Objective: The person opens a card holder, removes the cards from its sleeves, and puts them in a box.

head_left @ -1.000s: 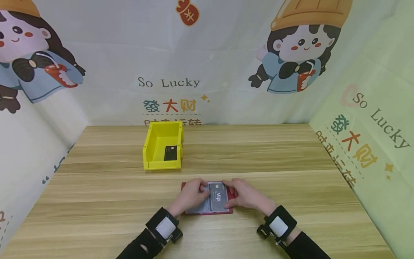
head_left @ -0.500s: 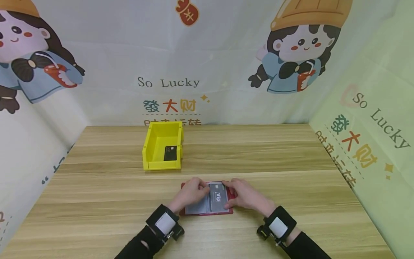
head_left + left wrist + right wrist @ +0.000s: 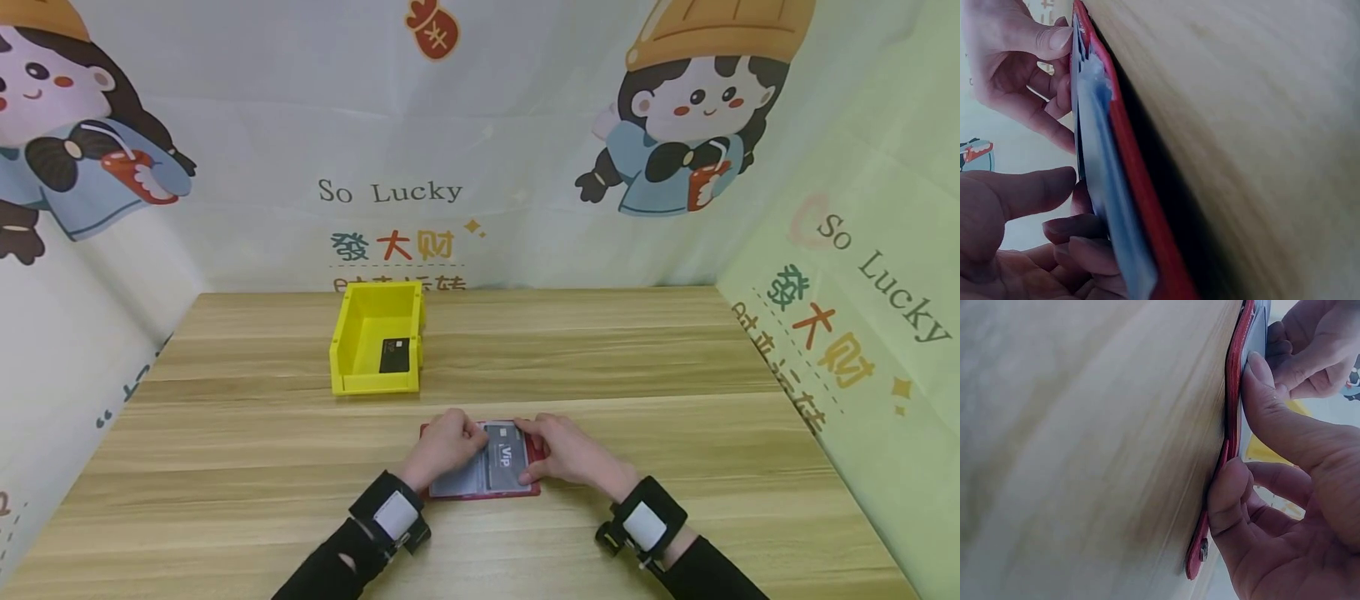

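Observation:
A red card holder [image 3: 534, 490] lies spread on the table, its clear plastic sleeves [image 3: 457, 481] showing. On its right half is a grey VIP card [image 3: 504, 475]. My left hand [image 3: 447, 446] bends over the left half, thumb and forefinger pinching at the card's left edge. In the left wrist view, the left thumb [image 3: 1047, 190] meets the sleeves' upper side. My right hand [image 3: 570, 450] holds the holder's right side, its thumb [image 3: 1272, 406] on the card's near right corner and its forefinger at the far edge. A snap tab [image 3: 1196, 553] sticks out below the right fingers.
A yellow bin [image 3: 375, 385] stands behind the holder, to the left, with a black card [image 3: 395, 356] on its floor. The wood-grain table [image 3: 637, 358] ends at a printed cloth backdrop [image 3: 525, 242] behind and at both sides.
My left hand has shifted slightly away from me and its fingers have closed in at the card's left edge. My right hand and the holder stay nearly in place.

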`<state>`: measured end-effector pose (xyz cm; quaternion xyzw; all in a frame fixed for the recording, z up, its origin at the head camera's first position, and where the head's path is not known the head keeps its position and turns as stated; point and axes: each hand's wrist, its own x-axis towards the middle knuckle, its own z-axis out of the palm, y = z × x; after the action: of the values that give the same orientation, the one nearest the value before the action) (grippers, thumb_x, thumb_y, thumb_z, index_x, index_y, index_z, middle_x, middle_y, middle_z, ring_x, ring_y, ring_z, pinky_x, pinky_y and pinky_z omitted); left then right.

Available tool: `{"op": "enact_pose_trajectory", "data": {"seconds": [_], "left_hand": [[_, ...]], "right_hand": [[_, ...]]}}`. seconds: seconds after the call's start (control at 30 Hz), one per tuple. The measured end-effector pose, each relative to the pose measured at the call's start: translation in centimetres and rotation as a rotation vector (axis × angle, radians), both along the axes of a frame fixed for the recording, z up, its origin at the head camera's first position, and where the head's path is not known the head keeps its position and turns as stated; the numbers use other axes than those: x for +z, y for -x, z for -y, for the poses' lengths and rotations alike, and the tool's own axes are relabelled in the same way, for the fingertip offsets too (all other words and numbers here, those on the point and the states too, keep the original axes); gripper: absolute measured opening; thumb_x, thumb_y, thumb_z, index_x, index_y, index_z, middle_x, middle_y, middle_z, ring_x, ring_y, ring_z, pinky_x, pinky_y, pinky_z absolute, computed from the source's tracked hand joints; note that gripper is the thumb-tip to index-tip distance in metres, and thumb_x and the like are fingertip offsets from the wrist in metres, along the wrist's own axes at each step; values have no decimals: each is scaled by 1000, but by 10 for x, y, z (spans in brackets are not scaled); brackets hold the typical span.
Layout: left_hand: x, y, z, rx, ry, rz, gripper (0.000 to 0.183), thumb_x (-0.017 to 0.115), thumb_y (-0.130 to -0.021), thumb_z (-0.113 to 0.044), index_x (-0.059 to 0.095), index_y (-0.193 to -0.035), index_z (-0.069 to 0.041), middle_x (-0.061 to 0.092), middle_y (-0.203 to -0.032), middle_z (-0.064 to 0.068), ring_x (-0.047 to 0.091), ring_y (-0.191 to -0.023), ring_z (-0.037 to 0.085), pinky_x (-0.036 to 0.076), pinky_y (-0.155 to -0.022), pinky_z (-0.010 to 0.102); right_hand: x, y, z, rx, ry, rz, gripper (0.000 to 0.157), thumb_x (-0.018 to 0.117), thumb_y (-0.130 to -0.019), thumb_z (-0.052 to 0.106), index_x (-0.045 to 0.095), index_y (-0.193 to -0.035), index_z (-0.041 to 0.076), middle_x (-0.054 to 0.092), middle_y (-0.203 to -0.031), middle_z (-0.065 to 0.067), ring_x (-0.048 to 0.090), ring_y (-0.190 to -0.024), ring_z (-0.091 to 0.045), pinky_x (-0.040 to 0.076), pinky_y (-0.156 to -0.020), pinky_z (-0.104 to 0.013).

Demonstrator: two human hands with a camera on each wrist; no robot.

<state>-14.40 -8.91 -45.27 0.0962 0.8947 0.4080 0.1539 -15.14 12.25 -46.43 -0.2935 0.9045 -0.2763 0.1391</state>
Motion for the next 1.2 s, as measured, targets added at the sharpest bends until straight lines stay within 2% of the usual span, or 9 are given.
{"op": "enact_pose_trajectory", "data": {"seconds": [0.23,0.43,0.63,0.83,1.0,1.1,1.2], "left_hand": [[0,3,-1,-5,29,7,43,59,-91,-13,47,-49,-13,32,-46,-6,33,-41,8,23,-39,22],[5,6,1,-10,61,32,41,60,-89,-11,52,-49,-9,34,-46,-6,35,-43,8,24,-41,21],[6,8,6,17,89,61,34,62,-87,-11,60,-54,-3,37,-49,-4,37,-47,10,26,-43,22],[8,8,14,51,120,74,39,61,-88,-14,51,-50,-9,35,-51,-4,36,-50,11,26,-45,23],[13,5,16,35,93,90,45,63,-89,-27,54,-50,-5,31,-47,-5,31,-45,11,22,-43,24],[13,2,15,12,107,58,46,68,-85,-35,60,-51,-6,34,-45,-6,32,-43,10,21,-43,25],[11,2,15,4,130,33,42,71,-82,-36,62,-51,-9,38,-45,-6,35,-44,10,22,-43,25]], "right_hand": [[1,0,0,4,-2,3,80,82,-70,28,45,-134,-3,53,-88,-1,45,-75,-13,41,-63,-29],[2,-1,0,9,-8,2,79,81,-71,28,45,-135,-2,52,-88,-2,45,-75,-13,40,-62,-29],[3,-1,0,12,-5,-3,78,81,-71,26,45,-135,-3,50,-84,-2,44,-73,-13,38,-59,-27],[3,-2,1,5,-5,-4,79,82,-70,25,45,-134,-3,49,-79,-1,43,-71,-13,38,-57,-27],[2,-2,1,2,-14,-5,79,82,-70,26,45,-135,-2,48,-80,-1,43,-71,-13,37,-57,-26],[2,-1,1,9,-16,-9,78,81,-71,27,46,-135,-2,48,-82,-1,43,-71,-13,37,-57,-25],[3,-1,0,12,-14,-7,78,81,-72,28,46,-135,-2,48,-84,-2,43,-71,-14,36,-57,-25]]}}
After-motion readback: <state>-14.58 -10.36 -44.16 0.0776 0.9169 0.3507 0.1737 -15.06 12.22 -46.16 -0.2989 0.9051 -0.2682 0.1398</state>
